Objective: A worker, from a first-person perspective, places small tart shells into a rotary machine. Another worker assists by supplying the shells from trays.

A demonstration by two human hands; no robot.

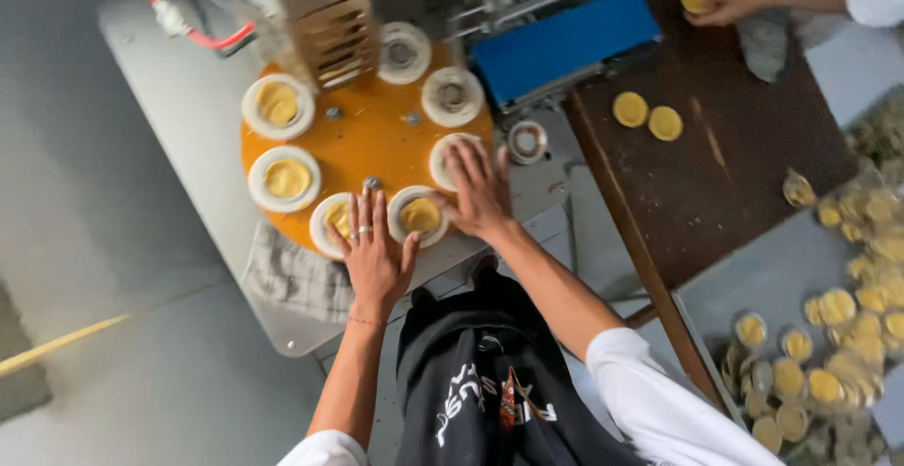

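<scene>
Round white moulds (420, 216) filled with yellow dough sit in a ring on the orange rotary disc (363, 141), so keep your left hand (373, 251) flat with fingers together over the near-left mould (334, 224) and your right hand (481, 192), fingers spread, pressing evenly on its mould (450, 160).

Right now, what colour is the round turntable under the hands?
Orange, seen in the head view: turntable.

Under the left hand (374, 251) and right hand (478, 190) a smooth, matt orange turntable (363, 141) carries white plastic-looking rings (283, 179) holding soft matt yellow dough (420, 214), with a rumpled checked cloth (294, 278) below the left wrist and a worn dark wooden table (725, 160) right of the right hand.
</scene>
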